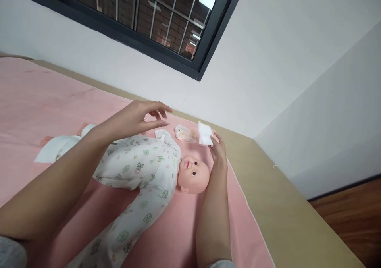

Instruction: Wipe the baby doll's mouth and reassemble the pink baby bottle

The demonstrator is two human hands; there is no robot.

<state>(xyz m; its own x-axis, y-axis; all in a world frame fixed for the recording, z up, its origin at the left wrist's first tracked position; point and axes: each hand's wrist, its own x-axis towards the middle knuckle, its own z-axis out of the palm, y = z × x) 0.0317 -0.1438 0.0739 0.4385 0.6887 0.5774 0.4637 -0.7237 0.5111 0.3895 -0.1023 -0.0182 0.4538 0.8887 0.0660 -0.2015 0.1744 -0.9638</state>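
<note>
A baby doll lies on its back on a pink cloth, dressed in a white printed sleepsuit with small bears on it. Over the doll's upper body hovers my left hand, its fingers apart and nothing in them. Beyond the doll's head my right hand pinches a small white pad, possibly gauze or a folded wipe. Beside that pad a crumpled clear plastic wrapper rests on the cloth, near the sleepsuit's far sleeve.
The cloth covers a pale wooden tabletop, whose bare strip runs along the wall and the right side. A white wall and a dark-framed barred window stand behind. Brown wood shows at the lower right.
</note>
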